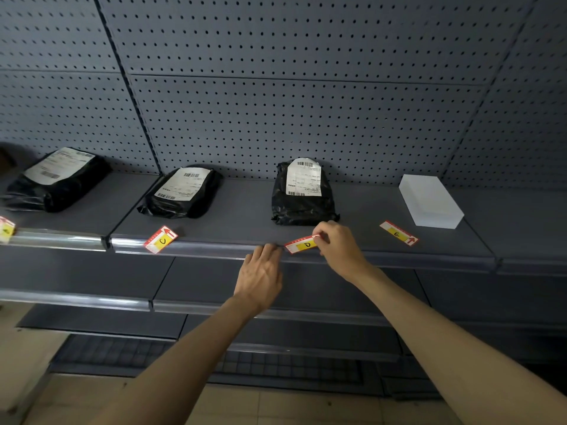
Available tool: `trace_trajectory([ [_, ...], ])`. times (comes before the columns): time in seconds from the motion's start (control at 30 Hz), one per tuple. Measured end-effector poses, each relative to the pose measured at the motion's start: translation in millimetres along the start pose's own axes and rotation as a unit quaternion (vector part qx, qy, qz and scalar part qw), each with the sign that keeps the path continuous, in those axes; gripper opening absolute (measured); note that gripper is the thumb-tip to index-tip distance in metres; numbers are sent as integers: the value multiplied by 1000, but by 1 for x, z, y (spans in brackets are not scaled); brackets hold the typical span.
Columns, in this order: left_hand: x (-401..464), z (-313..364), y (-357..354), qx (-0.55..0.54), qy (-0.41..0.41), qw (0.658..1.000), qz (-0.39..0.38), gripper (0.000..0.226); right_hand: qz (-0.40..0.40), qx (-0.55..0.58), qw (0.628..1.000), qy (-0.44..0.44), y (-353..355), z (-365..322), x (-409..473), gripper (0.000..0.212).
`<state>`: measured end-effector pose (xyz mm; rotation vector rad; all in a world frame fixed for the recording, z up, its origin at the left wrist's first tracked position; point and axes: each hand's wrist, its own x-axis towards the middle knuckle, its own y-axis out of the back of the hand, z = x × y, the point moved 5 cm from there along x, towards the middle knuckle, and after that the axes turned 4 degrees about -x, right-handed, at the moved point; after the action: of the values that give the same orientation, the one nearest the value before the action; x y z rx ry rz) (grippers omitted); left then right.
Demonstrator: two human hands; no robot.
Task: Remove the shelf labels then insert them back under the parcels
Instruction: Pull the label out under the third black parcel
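My right hand (339, 245) pinches the red-and-yellow label marked D (299, 244) at the shelf's front edge, just below the middle black parcel (302, 194). My left hand (260, 273) rests its fingertips on the clear label rail (214, 250) beside that label's left end. Label C (161, 239) lies loose at the edge under another black parcel (185, 193). Label E (398, 233) lies flat on the shelf in front of a white box (431, 200). A further label (6, 230) shows at the far left, below a third black parcel (58, 179).
The grey shelf (245, 222) has a pegboard back wall (291, 118). Two lower shelves (92, 289) with clear rails sit underneath, and a tiled floor (291, 406) lies below.
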<state>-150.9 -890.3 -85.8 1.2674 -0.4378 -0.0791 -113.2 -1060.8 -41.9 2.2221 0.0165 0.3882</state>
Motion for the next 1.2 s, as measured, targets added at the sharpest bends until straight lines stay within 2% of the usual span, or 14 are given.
trace_trajectory([
  [0.4, -1, 0, 0, 1, 4, 1000, -8, 33, 0, -34, 999, 19, -5, -4, 6, 14],
  [0.53, 3, -1, 6, -16, 4, 1000, -2, 36, -6, -44, 999, 12, -14, -2, 5, 16],
  [0.77, -10, -4, -7, -16, 14, 999, -43, 49, 53, -2, 998, 15, -6, -2, 5, 12],
  [0.97, -2, -2, 0, -6, 19, 1000, 2, 46, 55, -10, 998, 19, -2, 1, 4, 12],
  [1.2, 6, 1, 5, -15, 11, 1000, 9, 46, 59, -6, 998, 24, 1, -1, 6, 11],
])
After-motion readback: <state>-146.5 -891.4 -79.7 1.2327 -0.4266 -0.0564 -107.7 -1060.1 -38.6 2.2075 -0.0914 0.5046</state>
